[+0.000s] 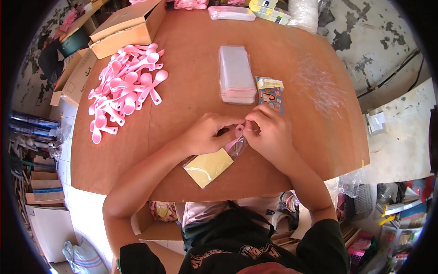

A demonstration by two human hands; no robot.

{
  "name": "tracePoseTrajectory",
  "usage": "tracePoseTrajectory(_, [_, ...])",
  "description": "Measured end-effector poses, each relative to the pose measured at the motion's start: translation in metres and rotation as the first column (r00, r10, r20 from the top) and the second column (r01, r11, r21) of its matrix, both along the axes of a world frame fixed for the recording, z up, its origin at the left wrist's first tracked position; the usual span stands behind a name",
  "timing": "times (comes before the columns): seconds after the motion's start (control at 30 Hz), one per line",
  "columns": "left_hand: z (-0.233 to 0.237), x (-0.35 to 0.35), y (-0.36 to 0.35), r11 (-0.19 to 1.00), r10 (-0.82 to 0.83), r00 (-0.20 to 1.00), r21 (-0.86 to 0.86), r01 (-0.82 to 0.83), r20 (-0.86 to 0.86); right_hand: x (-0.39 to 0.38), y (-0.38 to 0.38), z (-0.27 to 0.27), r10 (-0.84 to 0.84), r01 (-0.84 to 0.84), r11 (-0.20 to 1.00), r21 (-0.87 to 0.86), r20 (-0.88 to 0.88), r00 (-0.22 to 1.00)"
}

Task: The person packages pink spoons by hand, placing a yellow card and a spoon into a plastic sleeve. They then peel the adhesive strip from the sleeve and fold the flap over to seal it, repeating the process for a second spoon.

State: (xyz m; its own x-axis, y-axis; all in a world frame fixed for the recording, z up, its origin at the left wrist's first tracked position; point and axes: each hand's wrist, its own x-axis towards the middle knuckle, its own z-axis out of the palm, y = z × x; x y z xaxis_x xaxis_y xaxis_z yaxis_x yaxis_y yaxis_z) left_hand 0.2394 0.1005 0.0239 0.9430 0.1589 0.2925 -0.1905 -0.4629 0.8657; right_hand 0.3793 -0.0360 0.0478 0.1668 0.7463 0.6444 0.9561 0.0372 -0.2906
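Observation:
Near the front of the brown table, my left hand (pixel 211 133) and my right hand (pixel 269 133) meet with fingertips pinched at the top of a clear plastic bag (pixel 238 145). A pink spoon's handle end (pixel 238 129) shows between them, partly hidden by the fingers. In the lower part of the bag lies a pale yellow card (pixel 208 167), tilted, below my left hand. Just beyond my right hand is a blue printed card pack (pixel 271 97) with a pale band. A stack of clear bags (pixel 236 75) lies farther back.
Many pink spoons (pixel 130 86) are heaped on the table's left side, with a cardboard box (pixel 130 29) behind them. Thin clear plastic strips (pixel 319 86) lie at the right. More bag packs (pixel 232 13) and a plastic roll (pixel 303 14) stand along the far edge.

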Motion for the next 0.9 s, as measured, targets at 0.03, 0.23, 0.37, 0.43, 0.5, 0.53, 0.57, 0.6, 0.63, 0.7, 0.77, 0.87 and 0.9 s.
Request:
tracePoseTrajectory(0.03, [0.001,0.001,-0.001,1.0,-0.006,1.0,-0.004,0.006,0.006,0.001,0.001,0.0,0.004,-0.004,1.0,0.006,-0.013,1.0])
tracePoseTrajectory(0.23, [-0.005,-0.001,0.0,0.999,-0.033,0.999,0.001,0.033,0.039,0.005,0.003,-0.002,0.085,-0.086,0.996,0.006,-0.273,0.958])
tracePoseTrajectory(0.37, [0.002,-0.003,-0.002,0.975,-0.061,0.998,-0.213,0.056,-0.016,0.014,0.004,-0.001,0.167,-0.172,0.984,0.039,-0.513,0.842])
tracePoseTrajectory(0.43, [0.004,-0.004,-0.003,0.942,-0.06,0.997,-0.333,0.039,-0.051,0.015,0.003,-0.003,0.165,-0.19,0.981,0.037,-0.676,0.718])
tracePoseTrajectory(0.5, [0.008,-0.005,0.0,0.861,-0.086,0.995,-0.507,0.049,-0.05,0.013,0.002,0.005,0.15,-0.157,0.983,0.097,-0.914,0.376])
tracePoseTrajectory(0.53, [0.006,-0.006,0.004,0.873,-0.094,0.994,-0.484,0.051,-0.063,0.017,0.002,0.008,0.136,-0.1,0.989,0.108,-0.931,0.338])
tracePoseTrajectory(0.57, [0.004,-0.005,0.006,0.872,-0.087,0.995,-0.488,0.049,-0.057,0.031,0.002,0.005,0.266,-0.163,0.961,0.224,-0.91,0.318])
tracePoseTrajectory(0.6, [0.002,-0.005,0.007,0.848,-0.081,0.996,-0.527,0.056,-0.024,0.046,-0.001,0.004,0.31,-0.128,0.95,0.285,-0.91,0.276])
tracePoseTrajectory(0.63, [0.001,-0.005,0.007,0.822,-0.074,0.997,-0.566,0.065,0.007,0.056,-0.002,0.009,0.353,-0.086,0.936,0.342,-0.906,0.233])
tracePoseTrajectory(0.7, [0.001,-0.005,0.008,0.827,-0.054,0.998,-0.561,0.04,-0.009,0.097,-0.009,0.021,0.33,0.008,0.941,0.337,-0.927,0.177])
tracePoseTrajectory(0.77, [0.003,-0.006,0.009,0.855,0.009,0.998,-0.517,-0.038,-0.058,0.145,-0.013,0.027,0.219,0.145,0.946,0.289,-0.902,0.372])
tracePoseTrajectory(0.87, [0.003,-0.005,0.008,0.852,0.007,0.998,-0.523,-0.035,-0.055,0.19,-0.019,0.013,-0.382,0.46,0.877,0.142,-0.373,0.845])
tracePoseTrajectory(0.9, [0.001,-0.005,0.008,0.853,-0.007,0.999,-0.522,-0.02,-0.05,0.191,-0.024,0.011,-0.382,0.456,0.879,0.141,-0.367,0.848])
